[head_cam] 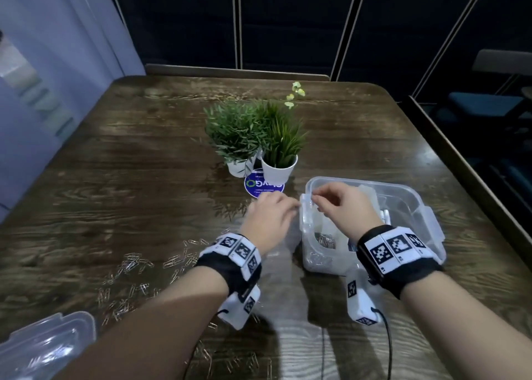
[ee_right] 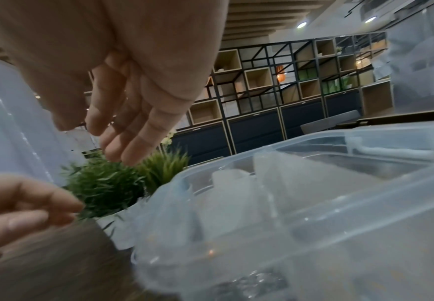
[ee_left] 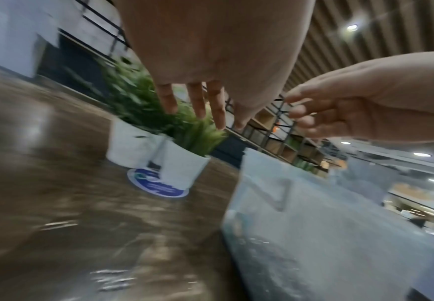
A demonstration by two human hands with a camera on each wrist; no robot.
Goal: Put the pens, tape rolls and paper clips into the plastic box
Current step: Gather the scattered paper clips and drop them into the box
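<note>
A clear plastic box (head_cam: 403, 191) stands open on the wooden table, right of centre. Paper clips (head_cam: 325, 240) lie in its near left corner, beside pale translucent items (ee_right: 231, 179) I cannot identify. Many more loose paper clips (head_cam: 135, 264) are scattered on the table to the left. My left hand (head_cam: 288, 204) hovers just outside the box's left wall, fingers straight and empty (ee_left: 197, 110). My right hand (head_cam: 316, 199) hangs over the box's left end with relaxed fingers (ee_right: 123, 142), and I see nothing in them. The two hands' fingertips almost meet above the rim.
Two potted green plants (head_cam: 253, 137) stand behind the hands, on a round blue sticker (head_cam: 259, 188). The box's clear lid (head_cam: 46, 348) lies at the near left corner. A raised table edge (head_cam: 460, 160) runs along the right.
</note>
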